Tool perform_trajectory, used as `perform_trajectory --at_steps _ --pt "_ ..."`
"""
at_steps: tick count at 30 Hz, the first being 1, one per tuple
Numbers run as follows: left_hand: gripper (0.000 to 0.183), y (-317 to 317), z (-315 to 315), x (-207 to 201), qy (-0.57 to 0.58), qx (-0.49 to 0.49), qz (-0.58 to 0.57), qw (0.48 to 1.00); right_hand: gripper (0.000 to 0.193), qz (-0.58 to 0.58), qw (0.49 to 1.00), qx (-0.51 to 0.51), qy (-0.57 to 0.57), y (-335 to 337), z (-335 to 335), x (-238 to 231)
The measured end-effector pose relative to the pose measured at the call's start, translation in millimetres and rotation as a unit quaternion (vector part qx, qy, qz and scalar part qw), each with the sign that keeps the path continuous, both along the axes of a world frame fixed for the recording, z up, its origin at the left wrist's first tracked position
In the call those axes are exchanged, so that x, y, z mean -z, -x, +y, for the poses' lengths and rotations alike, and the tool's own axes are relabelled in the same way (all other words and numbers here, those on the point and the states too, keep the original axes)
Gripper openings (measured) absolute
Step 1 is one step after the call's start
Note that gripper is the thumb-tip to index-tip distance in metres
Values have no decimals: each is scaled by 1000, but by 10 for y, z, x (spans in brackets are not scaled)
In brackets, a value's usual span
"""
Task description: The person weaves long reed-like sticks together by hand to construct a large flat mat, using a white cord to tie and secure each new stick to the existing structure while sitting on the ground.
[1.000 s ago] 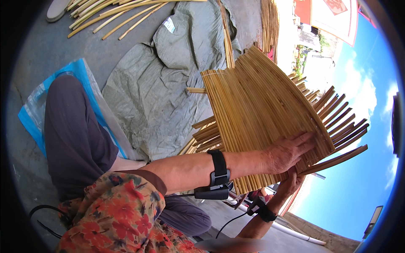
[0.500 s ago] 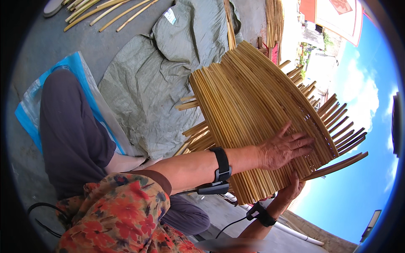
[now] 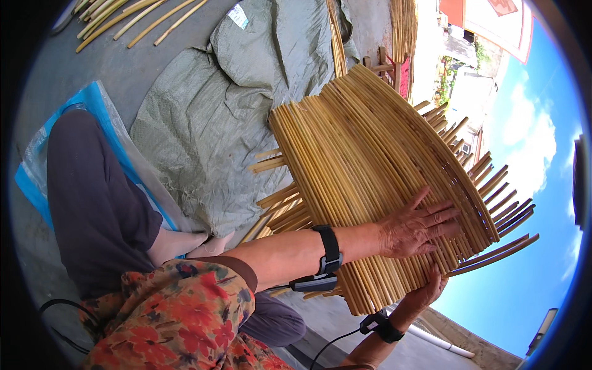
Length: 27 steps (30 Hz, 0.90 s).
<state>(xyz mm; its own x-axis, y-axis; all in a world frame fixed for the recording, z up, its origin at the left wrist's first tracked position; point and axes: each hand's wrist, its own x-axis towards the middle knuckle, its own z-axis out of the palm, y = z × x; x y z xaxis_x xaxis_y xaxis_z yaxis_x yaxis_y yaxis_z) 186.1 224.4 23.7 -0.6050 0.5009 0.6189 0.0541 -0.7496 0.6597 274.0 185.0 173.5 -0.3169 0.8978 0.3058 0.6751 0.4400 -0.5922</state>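
A curved panel (image 3: 370, 172) of slim yellow-brown sticks, packed side by side, stands tilted before me. Longer stick ends (image 3: 509, 213) jut out past its right edge, and others (image 3: 280, 200) on its left. My left hand (image 3: 422, 227) lies flat on the panel's face near the right edge, fingers spread. Below it, my right hand (image 3: 431, 288) grips the panel's lower edge; some of its fingers are hidden by the sticks. Each wrist wears a black strap with a small device.
Grey-green woven sheeting (image 3: 191, 123) covers the floor at left, beside blue-and-clear plastic (image 3: 98, 102) under my knee. Loose peeled sticks (image 3: 129, 18) lie at the far upper left. A bundle of thin sticks (image 3: 404, 28) stands behind, near a wooden frame (image 3: 385, 65).
The panel has tipped slightly, its lower end moving a little down. Both hands have stayed on it, the left sliding slightly lower with its fingers spread.
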Motion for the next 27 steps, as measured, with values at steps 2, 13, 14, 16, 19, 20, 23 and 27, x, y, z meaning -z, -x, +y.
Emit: perform_trajectory --at_steps 2,13,14,16,19,20,23,27 --pt "68 -16 21 -9 -10 12 -38 999 45 -6 1000 -19 4 -45 35 -33" --pt "59 -111 149 -8 71 43 -316 945 30 -94 991 -80 -48 -31 79 -3" --pt "58 -94 188 -16 98 30 -352 930 28 -123 985 -102 -62 41 80 -2" --pt "55 -52 329 42 87 47 -304 948 29 -178 976 -115 -52 214 61 -1" --pt "38 -141 473 224 5 82 -270 959 37 -304 939 -143 -74 550 29 68" --pt "37 -169 512 363 -31 147 -319 936 41 -332 925 -163 -90 647 9 167" --pt "35 -144 602 856 -27 308 -379 873 49 -372 904 -196 -77 901 -64 456" --pt "37 248 148 1805 2 399 -427 812 62 -430 819 -350 -147 1075 -152 986"
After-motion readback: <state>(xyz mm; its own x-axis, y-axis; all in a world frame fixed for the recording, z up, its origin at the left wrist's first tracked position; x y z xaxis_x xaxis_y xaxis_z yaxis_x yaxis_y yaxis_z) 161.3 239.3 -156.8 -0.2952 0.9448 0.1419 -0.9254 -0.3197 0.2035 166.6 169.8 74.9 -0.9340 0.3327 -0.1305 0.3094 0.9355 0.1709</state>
